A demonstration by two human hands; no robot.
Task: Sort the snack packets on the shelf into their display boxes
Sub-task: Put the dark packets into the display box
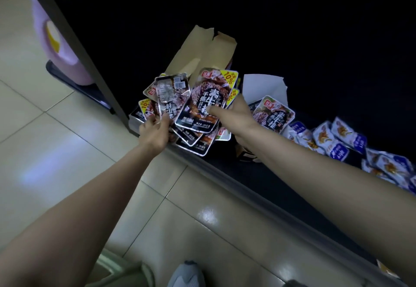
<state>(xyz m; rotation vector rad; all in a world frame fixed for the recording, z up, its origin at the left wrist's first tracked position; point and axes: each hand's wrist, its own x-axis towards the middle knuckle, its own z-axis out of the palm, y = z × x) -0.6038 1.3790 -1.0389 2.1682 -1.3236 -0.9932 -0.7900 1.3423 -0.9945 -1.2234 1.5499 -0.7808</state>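
My left hand point(155, 132) grips a fanned stack of black snack packets point(167, 96) at their lower edges, above the shelf's front lip. My right hand point(234, 113) pinches another black packet point(206, 100) with a yellow 10% corner, held over that stack. One more black packet point(272, 113) lies in a white display box point(263, 86) just right of my right hand. A brown cardboard display box point(202, 50) with torn flaps stands behind the packets I hold. Several blue and white packets point(342, 138) lie loose along the shelf to the right.
The dark shelf has a metal front edge point(258, 196) running diagonally, and its back is unlit. A grey upright post point(90, 61) bounds the shelf on the left. Beige floor tiles point(56, 151) lie below, with my grey shoe point(186, 274) at the bottom.
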